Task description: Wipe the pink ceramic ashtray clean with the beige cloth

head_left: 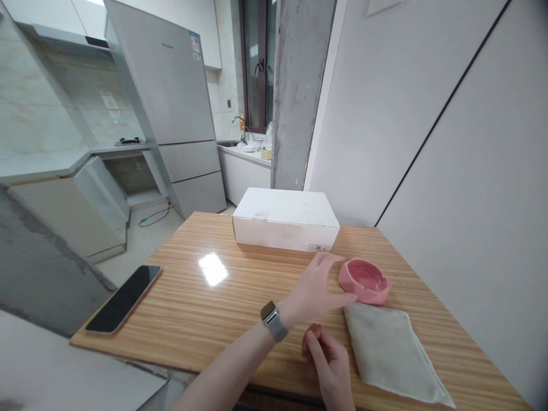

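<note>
A pink ashtray (365, 281) with notched corners sits on the right part of the wooden table. My left hand (314, 288), with a watch (274, 321) on its wrist, reaches towards it from the left. Its fingers and thumb are spread, holding nothing; the thumb tip is at the ashtray's near edge, and whether it touches I cannot tell. Below it, my right hand (329, 365) is closed near the table's front edge, fingers curled in; what they hold, if anything, is hidden. Just right of that hand lies a folded light-grey cloth (391, 354), reaching up to the ashtray.
A white box (286, 220) stands at the back of the wooden table (192, 319). At the left edge lies a dark-screened phone (124, 299). A white wall (462, 188) rises along the right side. Beyond the table are a fridge (180, 103) and a sink counter (246, 168).
</note>
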The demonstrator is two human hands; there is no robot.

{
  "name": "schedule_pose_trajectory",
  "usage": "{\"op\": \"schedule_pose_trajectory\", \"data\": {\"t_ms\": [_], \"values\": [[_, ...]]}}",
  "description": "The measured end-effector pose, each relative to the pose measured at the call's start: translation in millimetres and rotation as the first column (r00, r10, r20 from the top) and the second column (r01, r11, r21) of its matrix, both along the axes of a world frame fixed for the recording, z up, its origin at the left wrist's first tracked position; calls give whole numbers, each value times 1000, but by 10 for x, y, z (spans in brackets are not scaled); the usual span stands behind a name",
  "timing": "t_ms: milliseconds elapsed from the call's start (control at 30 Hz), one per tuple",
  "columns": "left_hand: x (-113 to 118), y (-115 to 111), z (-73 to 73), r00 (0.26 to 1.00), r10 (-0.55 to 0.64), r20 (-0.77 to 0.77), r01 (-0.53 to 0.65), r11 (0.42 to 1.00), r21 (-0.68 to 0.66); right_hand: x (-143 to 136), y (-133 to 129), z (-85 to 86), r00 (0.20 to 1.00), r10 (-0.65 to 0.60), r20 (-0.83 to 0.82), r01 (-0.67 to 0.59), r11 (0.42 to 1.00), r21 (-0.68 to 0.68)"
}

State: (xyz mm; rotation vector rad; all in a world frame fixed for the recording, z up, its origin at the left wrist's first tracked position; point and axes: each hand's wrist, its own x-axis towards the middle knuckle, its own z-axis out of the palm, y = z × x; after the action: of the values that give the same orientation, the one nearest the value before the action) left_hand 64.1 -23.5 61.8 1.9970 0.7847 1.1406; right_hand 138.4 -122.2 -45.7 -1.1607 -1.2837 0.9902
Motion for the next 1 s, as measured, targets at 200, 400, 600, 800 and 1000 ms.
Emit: {"op": "schedule_pose_trajectory", "data": {"t_ms": [200, 400, 600, 800, 1000], "values": [[578, 498, -418, 988, -150, -46, 136, 964, -229, -11, -27, 113, 1000, -5, -15, 6, 999, 45], [756, 708, -648, 986, -165, -32, 150, 950, -273, -16, -23, 119, 998, 61, -13, -61, 997, 55], [739, 670, -643, 993, -120, 0, 117, 972, -205, -36, -21, 151, 999, 51, -16, -50, 995, 90], [727, 594, -539, 998, -55, 28, 60, 964, -257, -59, -25, 200, 998, 30, -48, -26, 996, 84], [536, 578, -463, 986, 69, 151, -7, 926, -377, -51, -26, 155, 995, 53, -80, -49, 997, 60]]}}
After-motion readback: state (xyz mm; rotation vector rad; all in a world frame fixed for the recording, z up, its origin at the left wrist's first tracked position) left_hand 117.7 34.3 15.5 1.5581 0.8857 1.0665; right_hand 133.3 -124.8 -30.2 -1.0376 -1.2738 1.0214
